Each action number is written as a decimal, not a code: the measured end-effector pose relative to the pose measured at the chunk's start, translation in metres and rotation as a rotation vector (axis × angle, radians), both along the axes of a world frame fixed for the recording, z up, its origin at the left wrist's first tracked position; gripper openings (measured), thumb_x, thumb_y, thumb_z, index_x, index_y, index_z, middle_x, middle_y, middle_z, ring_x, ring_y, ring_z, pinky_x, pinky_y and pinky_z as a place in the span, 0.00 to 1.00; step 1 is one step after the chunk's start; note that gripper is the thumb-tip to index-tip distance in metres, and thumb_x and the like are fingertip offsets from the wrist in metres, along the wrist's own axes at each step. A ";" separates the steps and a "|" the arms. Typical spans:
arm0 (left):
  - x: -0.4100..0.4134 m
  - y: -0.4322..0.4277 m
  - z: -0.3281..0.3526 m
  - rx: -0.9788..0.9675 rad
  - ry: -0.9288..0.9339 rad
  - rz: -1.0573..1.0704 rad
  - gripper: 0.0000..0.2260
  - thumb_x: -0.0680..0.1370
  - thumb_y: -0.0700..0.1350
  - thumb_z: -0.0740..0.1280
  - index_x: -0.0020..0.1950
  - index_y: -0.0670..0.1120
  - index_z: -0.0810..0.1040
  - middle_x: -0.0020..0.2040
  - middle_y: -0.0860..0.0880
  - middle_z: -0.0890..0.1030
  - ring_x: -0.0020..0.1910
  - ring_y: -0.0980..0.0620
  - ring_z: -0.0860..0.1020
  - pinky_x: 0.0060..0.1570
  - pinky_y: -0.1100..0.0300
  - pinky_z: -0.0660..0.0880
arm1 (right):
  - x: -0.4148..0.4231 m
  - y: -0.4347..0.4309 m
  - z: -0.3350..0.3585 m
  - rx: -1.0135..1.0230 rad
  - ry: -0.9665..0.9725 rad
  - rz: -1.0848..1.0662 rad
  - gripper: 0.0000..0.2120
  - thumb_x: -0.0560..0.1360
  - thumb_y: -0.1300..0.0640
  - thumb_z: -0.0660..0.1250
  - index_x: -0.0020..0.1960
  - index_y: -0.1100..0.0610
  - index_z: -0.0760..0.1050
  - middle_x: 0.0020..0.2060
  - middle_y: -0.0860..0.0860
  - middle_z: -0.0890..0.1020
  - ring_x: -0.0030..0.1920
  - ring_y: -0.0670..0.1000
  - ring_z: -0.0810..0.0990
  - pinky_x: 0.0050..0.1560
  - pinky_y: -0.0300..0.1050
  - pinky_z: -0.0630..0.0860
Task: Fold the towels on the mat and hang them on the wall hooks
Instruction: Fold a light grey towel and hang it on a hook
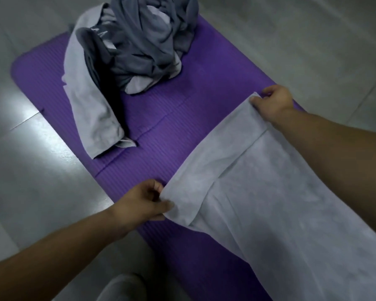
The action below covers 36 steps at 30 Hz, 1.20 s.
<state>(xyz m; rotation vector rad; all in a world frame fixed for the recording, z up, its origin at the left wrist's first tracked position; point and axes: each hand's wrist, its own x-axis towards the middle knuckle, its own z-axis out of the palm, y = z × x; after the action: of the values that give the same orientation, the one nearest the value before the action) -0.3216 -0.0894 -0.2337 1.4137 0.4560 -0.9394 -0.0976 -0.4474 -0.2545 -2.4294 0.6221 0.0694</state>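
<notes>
From the head camera: both hands were on the pale towel (269, 203) — the left hand (143, 200) pinched its left corner, and the right hand (274, 103) curled round the far corner. It lay across the purple mat's (161, 127) right side — the heap of grey towels (143, 44) sat far left.

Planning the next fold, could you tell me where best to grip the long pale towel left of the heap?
Take the long pale towel by its near end, from the near side: that end lies free on the mat, while the heap overlaps its far part. The left hand and right hand pinch the spread towel.
</notes>
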 end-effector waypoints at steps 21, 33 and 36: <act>0.032 0.026 0.032 -0.038 -0.223 0.486 0.10 0.68 0.40 0.76 0.47 0.40 0.83 0.44 0.42 0.85 0.43 0.49 0.83 0.44 0.62 0.80 | 0.012 0.030 0.069 0.589 -0.079 -0.107 0.18 0.74 0.42 0.71 0.36 0.54 0.72 0.29 0.53 0.75 0.25 0.50 0.75 0.25 0.41 0.75; -0.051 -0.080 0.119 0.104 -0.618 -0.716 0.09 0.68 0.56 0.79 0.45 0.57 0.85 0.43 0.49 0.85 0.43 0.44 0.83 0.48 0.47 0.80 | -0.161 -0.114 0.119 0.722 -0.223 -0.355 0.10 0.76 0.67 0.66 0.45 0.53 0.71 0.42 0.54 0.78 0.39 0.52 0.82 0.37 0.51 0.84; -0.097 -0.153 0.120 0.035 -0.593 -0.763 0.07 0.70 0.48 0.80 0.46 0.53 0.85 0.42 0.50 0.84 0.40 0.51 0.82 0.44 0.55 0.79 | -0.226 -0.167 0.119 0.758 -0.274 -0.442 0.10 0.76 0.68 0.66 0.45 0.54 0.70 0.44 0.56 0.79 0.41 0.53 0.82 0.36 0.50 0.83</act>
<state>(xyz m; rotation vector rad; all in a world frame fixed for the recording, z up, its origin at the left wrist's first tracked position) -0.4181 -0.2424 -0.1135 1.8453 -0.5544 -1.0302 -0.3233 -0.6140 -0.1350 -1.5075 0.8096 -0.1780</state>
